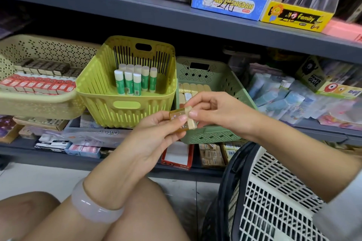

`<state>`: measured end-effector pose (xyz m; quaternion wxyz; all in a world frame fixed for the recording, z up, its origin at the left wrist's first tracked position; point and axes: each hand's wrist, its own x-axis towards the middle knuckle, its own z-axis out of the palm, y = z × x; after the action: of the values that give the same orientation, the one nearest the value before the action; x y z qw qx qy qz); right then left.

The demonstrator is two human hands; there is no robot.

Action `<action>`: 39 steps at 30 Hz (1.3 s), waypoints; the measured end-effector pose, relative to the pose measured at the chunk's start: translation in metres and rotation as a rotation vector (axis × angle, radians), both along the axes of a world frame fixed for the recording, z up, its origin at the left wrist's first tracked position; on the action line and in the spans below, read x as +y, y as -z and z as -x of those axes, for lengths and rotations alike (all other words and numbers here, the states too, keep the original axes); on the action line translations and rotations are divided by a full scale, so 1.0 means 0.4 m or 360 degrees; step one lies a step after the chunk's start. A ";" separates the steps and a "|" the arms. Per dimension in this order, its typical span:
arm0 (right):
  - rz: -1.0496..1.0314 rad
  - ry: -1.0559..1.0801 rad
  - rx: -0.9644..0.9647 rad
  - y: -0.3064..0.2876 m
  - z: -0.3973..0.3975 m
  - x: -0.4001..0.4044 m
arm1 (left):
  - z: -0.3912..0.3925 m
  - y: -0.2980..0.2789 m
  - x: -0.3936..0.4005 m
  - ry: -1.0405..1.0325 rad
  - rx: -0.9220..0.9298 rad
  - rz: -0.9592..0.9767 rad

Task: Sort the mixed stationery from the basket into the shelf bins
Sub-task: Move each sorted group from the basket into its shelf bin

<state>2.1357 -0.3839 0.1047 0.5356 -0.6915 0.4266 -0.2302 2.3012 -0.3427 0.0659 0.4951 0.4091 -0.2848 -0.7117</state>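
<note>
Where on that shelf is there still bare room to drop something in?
The lime bin has bare floor left and right of its glue sticks. The cream bin is packed with boxes, and the green bin already holds rows of erasers behind both hands.

Amber item (pixel 179 118): fingers cover much; kind unclear.
White basket (pixel 274 191): cut by bottom edge.
Packets at shelf's right end (pixel 293 100): blurred.

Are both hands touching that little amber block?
Touching. The head view shows left hand and right hand fingertips pinching the amber block.

Bright, even light; edges bend, right side perhaps motion-blurred.
</note>
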 end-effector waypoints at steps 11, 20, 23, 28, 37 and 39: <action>0.0378 0.0939 0.0408 0.016 0.085 -0.177 | -0.013 0.010 0.001 0.0034 -0.0294 0.0216; 0.0397 0.0821 0.1261 0.111 0.054 -0.289 | -0.019 0.017 -0.011 0.0049 -0.0306 0.0244; 0.0378 0.0848 0.1167 0.118 0.049 -0.294 | -0.022 0.020 -0.012 0.0068 -0.0328 0.0277; 0.0240 0.0853 0.0807 0.079 0.077 -0.254 | -0.020 0.011 0.002 0.0038 -0.0403 0.0374; 0.0337 0.0452 0.0354 -0.029 0.232 0.039 | 0.126 -0.013 0.089 0.0297 -0.0798 0.0681; 0.0239 0.0397 0.0380 0.015 0.296 0.119 | 0.188 0.002 0.112 0.0454 -0.0901 0.0704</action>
<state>2.0172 -0.3362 0.0989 0.3954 -0.6936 0.5512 -0.2424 2.2259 -0.2980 0.0653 0.3692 0.4288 -0.6109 -0.5538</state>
